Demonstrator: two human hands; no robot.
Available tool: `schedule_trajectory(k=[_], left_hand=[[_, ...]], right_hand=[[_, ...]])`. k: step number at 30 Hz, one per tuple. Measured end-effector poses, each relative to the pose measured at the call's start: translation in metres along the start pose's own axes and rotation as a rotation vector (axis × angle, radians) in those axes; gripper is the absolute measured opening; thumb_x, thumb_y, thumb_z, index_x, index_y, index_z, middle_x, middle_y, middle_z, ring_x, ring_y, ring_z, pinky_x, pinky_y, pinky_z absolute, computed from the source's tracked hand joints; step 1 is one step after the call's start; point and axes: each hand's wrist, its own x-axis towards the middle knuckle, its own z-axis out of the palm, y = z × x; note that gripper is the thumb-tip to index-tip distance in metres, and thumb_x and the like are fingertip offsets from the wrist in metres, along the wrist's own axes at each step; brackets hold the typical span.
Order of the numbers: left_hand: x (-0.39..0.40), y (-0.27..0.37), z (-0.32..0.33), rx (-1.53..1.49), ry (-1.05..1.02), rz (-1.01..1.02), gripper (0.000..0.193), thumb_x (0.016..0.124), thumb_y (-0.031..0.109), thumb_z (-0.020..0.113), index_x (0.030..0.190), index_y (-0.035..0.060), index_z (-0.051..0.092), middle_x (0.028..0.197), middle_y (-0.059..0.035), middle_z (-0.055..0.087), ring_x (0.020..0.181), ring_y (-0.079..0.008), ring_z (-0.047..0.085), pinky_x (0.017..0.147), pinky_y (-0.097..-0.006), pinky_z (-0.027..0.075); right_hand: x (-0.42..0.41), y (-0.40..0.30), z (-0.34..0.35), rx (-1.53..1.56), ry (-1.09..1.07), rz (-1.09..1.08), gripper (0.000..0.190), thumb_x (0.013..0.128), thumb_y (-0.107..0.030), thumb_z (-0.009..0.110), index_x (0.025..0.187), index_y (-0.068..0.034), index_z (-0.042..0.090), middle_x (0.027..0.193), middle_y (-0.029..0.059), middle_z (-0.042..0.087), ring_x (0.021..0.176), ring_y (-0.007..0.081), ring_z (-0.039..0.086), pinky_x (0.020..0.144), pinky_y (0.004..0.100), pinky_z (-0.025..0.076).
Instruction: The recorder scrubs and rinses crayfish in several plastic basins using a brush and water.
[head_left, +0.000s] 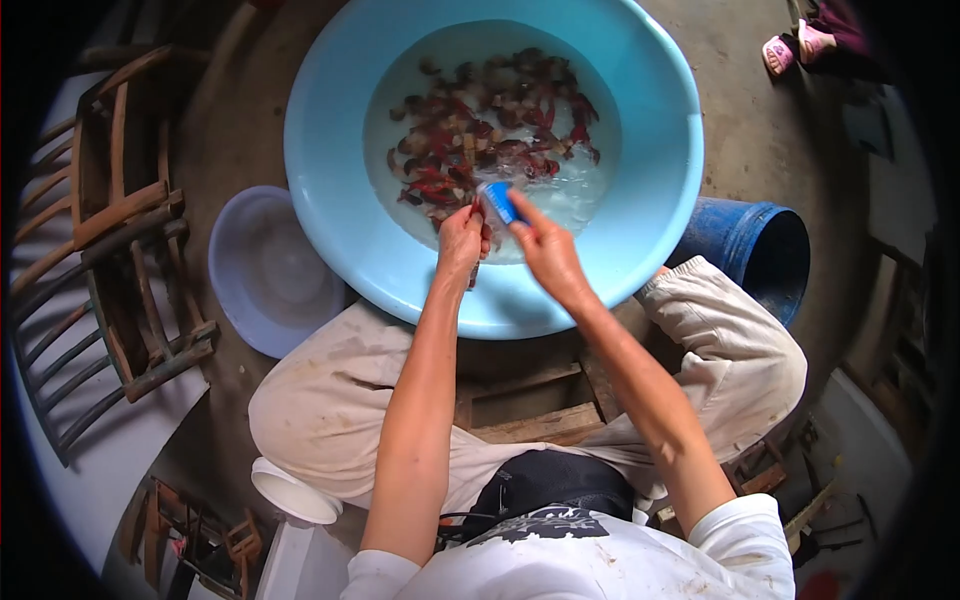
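Note:
A large light-blue plastic basin (645, 187) of water stands before me, with many dark red crayfish (450, 142) heaped in it. Over its near side, my left hand (461, 238) grips a crayfish (474, 276), whose tail end hangs below the fist. My right hand (549, 251) is closed around a blue-backed scrubbing brush (498, 202), held beside the crayfish just above the water. Blur and the brush hide the crayfish's front end and the bristles.
A pale purple basin (277, 270) stands at left, near wooden chairs (127, 217). At right lies a blue plastic barrel (772, 255) on its side. Another person's feet in pink sandals (778, 56) show at upper right. A white round container (296, 491) is by my left knee.

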Motion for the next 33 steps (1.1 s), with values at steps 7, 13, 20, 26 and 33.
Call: schedule_trajectory(k=[7, 13, 20, 26, 33], left_hand=[[-0.010, 0.000, 0.011, -0.007, 0.004, 0.210, 0.020, 0.094, 0.014, 0.043, 0.085, 0.0042, 0.059, 0.062, 0.0015, 0.049, 0.047, -0.0051, 0.041, 0.042, -0.0213, 0.033], [-0.031, 0.008, 0.034, -0.018, 0.032, 0.173, 0.021, 0.095, 0.015, 0.041, 0.096, 0.0039, 0.058, 0.066, 0.0034, 0.049, 0.050, -0.0037, 0.040, 0.043, -0.0188, 0.033], [-0.024, 0.004, 0.035, 0.141, 0.040, 0.300, 0.023, 0.096, 0.017, 0.038, 0.093, 0.0044, 0.057, 0.064, 0.0035, 0.047, 0.050, -0.0049, 0.040, 0.044, -0.0216, 0.032], [-0.018, -0.004, 0.015, 0.212, 0.088, 0.335, 0.020, 0.097, 0.017, 0.038, 0.093, 0.0061, 0.054, 0.064, 0.0043, 0.047, 0.049, -0.0030, 0.038, 0.043, -0.0187, 0.031], [-0.013, 0.008, 0.009, -0.194, -0.039, 0.158, 0.017, 0.097, 0.014, 0.039, 0.101, 0.0037, 0.052, 0.073, 0.0003, 0.049, 0.057, -0.0061, 0.045, 0.051, -0.0194, 0.040]], right_hand=[[-0.018, -0.052, -0.017, -0.243, -0.101, 0.109, 0.040, 0.089, -0.013, 0.053, 0.129, -0.014, 0.049, 0.084, 0.0278, 0.058, 0.077, 0.0446, 0.058, 0.065, 0.0457, 0.045], [0.001, -0.052, -0.042, -0.175, 0.054, 0.204, 0.044, 0.089, -0.015, 0.053, 0.132, -0.014, 0.045, 0.082, 0.0253, 0.061, 0.073, 0.0435, 0.059, 0.063, 0.0466, 0.045], [-0.014, -0.041, -0.045, -0.278, 0.012, 0.191, 0.041, 0.091, -0.019, 0.050, 0.131, -0.015, 0.046, 0.075, 0.0244, 0.059, 0.066, 0.0433, 0.057, 0.058, 0.0482, 0.042], [-0.030, -0.032, -0.022, -0.198, -0.039, 0.186, 0.044, 0.089, -0.021, 0.053, 0.132, -0.019, 0.045, 0.082, 0.0237, 0.062, 0.075, 0.0437, 0.059, 0.067, 0.0482, 0.046], [0.045, 0.082, -0.049, -0.306, 0.179, 0.305, 0.040, 0.088, -0.021, 0.050, 0.126, -0.010, 0.050, 0.091, 0.0259, 0.063, 0.081, 0.0434, 0.061, 0.071, 0.0475, 0.047]])
